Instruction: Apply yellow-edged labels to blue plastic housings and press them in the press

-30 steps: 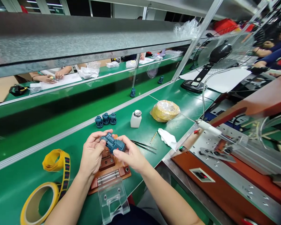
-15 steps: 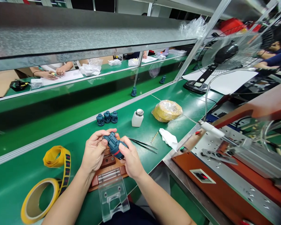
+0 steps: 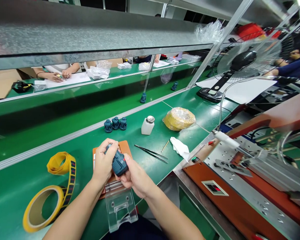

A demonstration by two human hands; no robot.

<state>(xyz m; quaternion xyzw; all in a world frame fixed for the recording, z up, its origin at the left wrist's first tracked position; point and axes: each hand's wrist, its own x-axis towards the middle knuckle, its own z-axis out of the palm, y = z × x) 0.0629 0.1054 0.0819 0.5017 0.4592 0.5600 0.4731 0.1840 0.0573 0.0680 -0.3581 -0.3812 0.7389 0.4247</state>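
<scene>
Between both hands I hold a dark blue plastic housing (image 3: 119, 163), a battery-pack-like part with a small red mark and a round logo. My left hand (image 3: 104, 161) grips its upper left end, thumb along the side. On its lower right end, my right hand (image 3: 133, 175) is closed with thumb and fingers. Beneath the hands lies an orange-brown fixture board (image 3: 125, 148), largely covered by them. A clear plastic plate (image 3: 121, 208) with a cutout is attached at its near side. Black tweezers (image 3: 151, 153) rest to the right of the board.
Left of my arm lies a yellow label roll (image 3: 43, 208) with its strip curling away. Several similar blue housings (image 3: 115, 123) stand behind my hands. A white pump bottle (image 3: 148, 125), a wrapped yellow roll (image 3: 179, 119), a tissue (image 3: 179, 148) and a fan (image 3: 216, 83) are farther right.
The housing has been turned in my hands, so a different face with a round logo shows instead of the red lettering. Both hands have shifted their hold, uncovering more of the fixture board.
</scene>
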